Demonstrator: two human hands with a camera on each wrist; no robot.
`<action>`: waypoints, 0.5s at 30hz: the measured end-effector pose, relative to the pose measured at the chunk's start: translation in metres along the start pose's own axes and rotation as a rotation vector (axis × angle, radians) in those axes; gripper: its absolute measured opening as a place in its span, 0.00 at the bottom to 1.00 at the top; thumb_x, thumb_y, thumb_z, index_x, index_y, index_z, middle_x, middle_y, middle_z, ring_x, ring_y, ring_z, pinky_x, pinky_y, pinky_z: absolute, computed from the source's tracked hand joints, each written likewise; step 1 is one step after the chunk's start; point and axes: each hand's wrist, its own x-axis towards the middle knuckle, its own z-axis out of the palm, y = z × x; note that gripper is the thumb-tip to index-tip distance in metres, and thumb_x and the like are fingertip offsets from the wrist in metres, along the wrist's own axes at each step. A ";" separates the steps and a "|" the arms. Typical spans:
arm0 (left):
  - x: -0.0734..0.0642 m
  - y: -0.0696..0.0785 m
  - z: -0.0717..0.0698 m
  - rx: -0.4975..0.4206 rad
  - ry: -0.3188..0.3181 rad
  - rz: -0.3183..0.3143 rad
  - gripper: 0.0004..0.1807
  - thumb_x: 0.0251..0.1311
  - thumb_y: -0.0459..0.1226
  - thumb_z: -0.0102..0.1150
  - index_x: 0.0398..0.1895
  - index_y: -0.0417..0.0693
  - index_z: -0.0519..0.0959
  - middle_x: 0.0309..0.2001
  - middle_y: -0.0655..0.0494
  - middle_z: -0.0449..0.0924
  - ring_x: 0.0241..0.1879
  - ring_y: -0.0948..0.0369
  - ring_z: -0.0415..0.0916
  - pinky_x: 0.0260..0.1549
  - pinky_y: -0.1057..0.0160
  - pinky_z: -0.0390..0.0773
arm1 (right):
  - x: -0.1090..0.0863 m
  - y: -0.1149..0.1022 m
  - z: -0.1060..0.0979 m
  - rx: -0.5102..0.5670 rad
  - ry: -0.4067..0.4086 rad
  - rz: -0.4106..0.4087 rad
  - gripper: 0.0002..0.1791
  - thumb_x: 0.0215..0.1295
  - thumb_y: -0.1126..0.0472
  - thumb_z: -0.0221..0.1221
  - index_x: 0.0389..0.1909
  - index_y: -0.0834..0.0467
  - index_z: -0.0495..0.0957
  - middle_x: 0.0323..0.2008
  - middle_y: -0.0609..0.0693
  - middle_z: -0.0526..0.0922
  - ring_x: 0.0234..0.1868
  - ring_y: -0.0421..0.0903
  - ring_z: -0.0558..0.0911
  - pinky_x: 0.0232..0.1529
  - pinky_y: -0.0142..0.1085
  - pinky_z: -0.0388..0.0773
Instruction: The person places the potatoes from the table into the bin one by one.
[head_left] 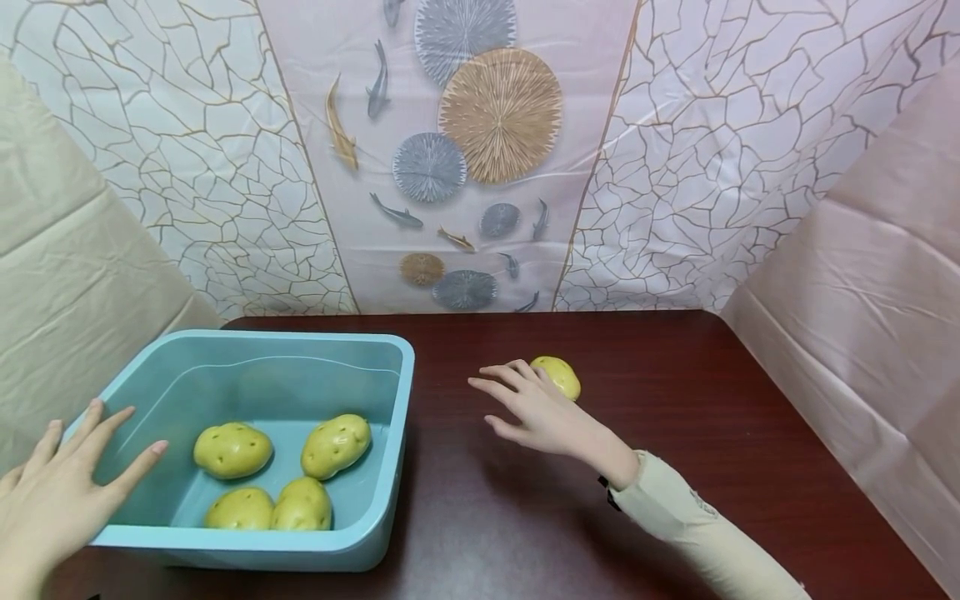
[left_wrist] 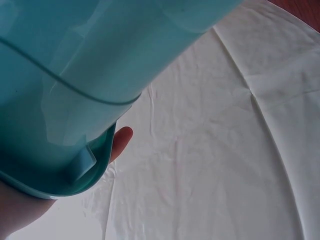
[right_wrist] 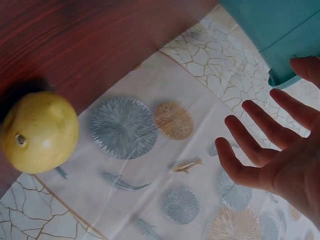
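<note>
A light-blue plastic bin (head_left: 386, 467) stands at the left of the table, with several yellow potatoes, one of them this potato (head_left: 336, 446), lying on its floor. My left hand (head_left: 63, 492) is at the bin's near left corner, fingers spread over the rim. In the left wrist view a fingertip (left_wrist: 121, 141) shows past the bin's lip. To the right of the bin, my right hand (head_left: 543, 412) hovers over the table, its fingers spread and holding nothing. A single potato (head_left: 558, 377) lies on the table just beyond it, partly hidden by the hand; the right wrist view shows that potato (right_wrist: 40, 132) apart from the fingers.
The dark red wooden table (head_left: 675, 392) runs under everything. A patterned cloth (head_left: 487, 250) hangs at the back edge, and plain pale cloth walls (head_left: 862, 275) slope in at both sides, the left one close to the bin.
</note>
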 end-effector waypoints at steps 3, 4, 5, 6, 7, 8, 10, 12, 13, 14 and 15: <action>0.001 0.000 0.000 0.005 -0.008 -0.012 0.46 0.57 0.64 0.36 0.66 0.37 0.49 0.67 0.31 0.31 0.63 0.29 0.25 0.49 0.26 0.39 | -0.004 0.003 0.001 0.008 0.002 0.015 0.27 0.56 0.53 0.57 0.59 0.47 0.67 0.55 0.46 0.72 0.54 0.45 0.68 0.45 0.46 0.70; 0.001 0.000 0.000 0.003 -0.007 -0.011 0.46 0.57 0.64 0.36 0.66 0.37 0.49 0.66 0.31 0.31 0.63 0.29 0.25 0.49 0.26 0.39 | -0.005 0.004 0.001 0.009 0.002 0.020 0.27 0.56 0.53 0.57 0.59 0.47 0.67 0.55 0.46 0.72 0.54 0.45 0.68 0.46 0.46 0.70; 0.001 0.000 0.000 0.001 -0.006 -0.009 0.46 0.57 0.64 0.36 0.66 0.37 0.49 0.66 0.31 0.31 0.62 0.29 0.25 0.49 0.26 0.39 | -0.006 0.006 0.001 0.009 0.002 0.024 0.27 0.56 0.53 0.57 0.59 0.48 0.67 0.55 0.47 0.72 0.54 0.45 0.69 0.46 0.47 0.70; 0.000 0.000 0.000 -0.001 -0.005 -0.006 0.46 0.57 0.64 0.36 0.66 0.37 0.49 0.66 0.31 0.31 0.62 0.29 0.25 0.49 0.26 0.39 | -0.008 0.007 0.001 0.008 0.002 0.028 0.27 0.56 0.53 0.57 0.59 0.48 0.67 0.55 0.47 0.72 0.54 0.45 0.69 0.46 0.47 0.70; 0.000 0.000 0.000 -0.002 -0.002 -0.004 0.45 0.57 0.63 0.36 0.66 0.37 0.49 0.66 0.31 0.31 0.62 0.29 0.25 0.48 0.26 0.39 | -0.009 0.008 0.001 0.004 0.002 0.030 0.27 0.56 0.53 0.57 0.59 0.48 0.67 0.55 0.47 0.72 0.54 0.46 0.69 0.46 0.46 0.69; 0.000 0.000 0.000 -0.004 0.001 -0.001 0.45 0.58 0.63 0.37 0.66 0.37 0.49 0.66 0.31 0.31 0.62 0.29 0.25 0.48 0.25 0.39 | -0.010 0.009 0.001 0.000 0.004 0.030 0.27 0.56 0.53 0.57 0.59 0.48 0.67 0.55 0.47 0.72 0.54 0.46 0.69 0.46 0.46 0.69; 0.000 0.000 0.000 -0.008 0.004 0.005 0.45 0.58 0.63 0.37 0.66 0.37 0.50 0.66 0.31 0.31 0.62 0.29 0.25 0.48 0.25 0.39 | -0.013 0.011 0.001 -0.001 0.009 0.032 0.27 0.56 0.53 0.57 0.59 0.48 0.67 0.54 0.47 0.73 0.53 0.46 0.69 0.45 0.45 0.69; 0.000 0.000 0.000 -0.009 0.005 0.007 0.45 0.58 0.63 0.37 0.66 0.37 0.50 0.66 0.31 0.31 0.62 0.29 0.25 0.48 0.25 0.38 | -0.015 0.014 0.002 -0.002 0.015 0.034 0.27 0.56 0.53 0.57 0.58 0.48 0.67 0.54 0.47 0.73 0.53 0.46 0.69 0.44 0.44 0.68; 0.000 0.000 0.000 -0.010 0.006 0.009 0.45 0.58 0.63 0.37 0.66 0.37 0.50 0.66 0.31 0.31 0.62 0.29 0.25 0.48 0.25 0.38 | -0.017 0.015 0.002 -0.001 0.016 0.036 0.26 0.56 0.53 0.57 0.58 0.48 0.67 0.54 0.47 0.73 0.52 0.46 0.69 0.44 0.44 0.68; 0.000 0.000 0.000 -0.010 0.005 0.009 0.45 0.58 0.63 0.37 0.66 0.37 0.49 0.67 0.31 0.31 0.62 0.29 0.24 0.48 0.26 0.38 | -0.018 0.016 0.002 0.001 0.018 0.038 0.26 0.56 0.53 0.57 0.58 0.48 0.67 0.53 0.47 0.73 0.52 0.46 0.69 0.44 0.44 0.68; 0.000 0.000 0.000 -0.011 0.005 0.009 0.45 0.58 0.63 0.37 0.66 0.37 0.49 0.66 0.31 0.31 0.62 0.29 0.24 0.48 0.26 0.38 | -0.019 0.017 0.002 0.002 0.018 0.041 0.26 0.56 0.53 0.57 0.58 0.48 0.67 0.53 0.47 0.73 0.52 0.46 0.69 0.44 0.45 0.68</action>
